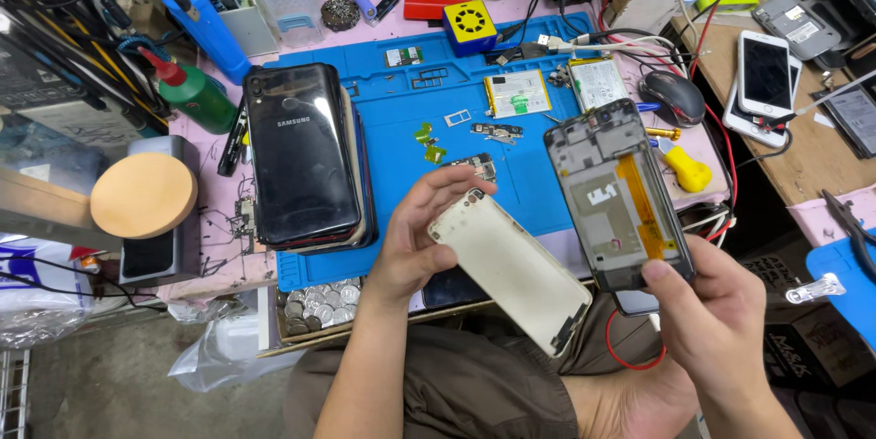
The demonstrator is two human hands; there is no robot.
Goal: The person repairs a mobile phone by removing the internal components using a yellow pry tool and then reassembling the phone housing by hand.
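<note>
Head view looks down on a cluttered repair bench with a blue work mat (547, 65) on a pink top. At about 6 o'clock the left hand (422, 247) pinches the upper end of a cream phone back cover (511, 270), thumb on its face and fingers curled behind, so the cover slants down toward 5 o'clock above the person's lap. At about 4 o'clock the right hand (712, 311) grips the lower end of an opened phone frame (619, 193), thumb pressed on its bottom edge; the frame stands tilted, its inside with an orange flex strip facing the camera. The cover and frame sit near each other but apart. At 9 o'clock on the mat lies a stack of black phones (306, 156). A green bottle (196, 92) stands at 10 o'clock, a yellow box (470, 26) at 12 o'clock, and a black mouse (671, 95) at 2 o'clock.
</note>
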